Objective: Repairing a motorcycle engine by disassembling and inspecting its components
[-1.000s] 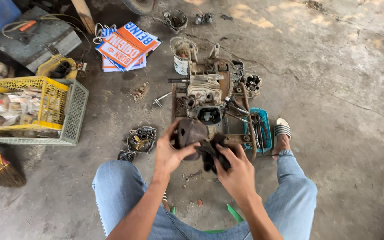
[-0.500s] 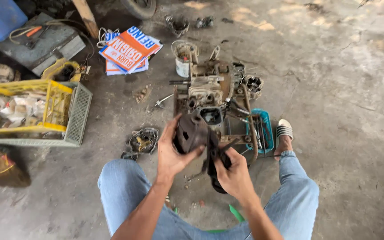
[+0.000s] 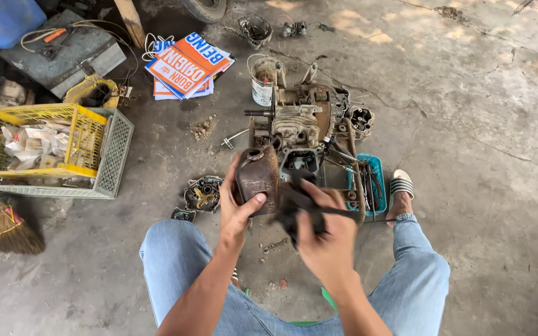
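Gripping: left hand point(image 3: 239, 208) wrapped around rusty brown metal cover point(image 3: 258, 177), thumb across its lower front, other fingers hidden behind it.
Right hand: point(image 3: 328, 233) closed on dark rag point(image 3: 294, 205), fingers curled tight, rag pressed against cover's 3 o'clock edge.
Cover position: held above floor, just at 6 o'clock of dismantled engine point(image 3: 303, 121); far face hidden from view.
Rag: bunched and black, folds hard to make out; one strip trailing toward 3 o'clock.
Engine: sitting on concrete at 12 o'clock of hands, greasy, small parts too cluttered to tell apart.
Blue tray point(image 3: 375, 183): at 3 o'clock of engine, partly covered by frame bars, tools inside unclear.
Round part point(image 3: 202, 194): lying on floor at 9 o'clock of cover, detail blurred.
Tin can point(image 3: 263, 81): at 11 o'clock of engine, contents hidden.
Yellow basket point(image 3: 38, 140): at 9 o'clock, nested in grey crate point(image 3: 116, 155), holding pale packets.
Printed sheets point(image 3: 188, 65): stacked at 11 o'clock.
Broom point(image 3: 1, 227): cut off at left edge.
Knees: in blue jeans, cut off at bottom edge; sandalled foot point(image 3: 400, 186) beside tray.
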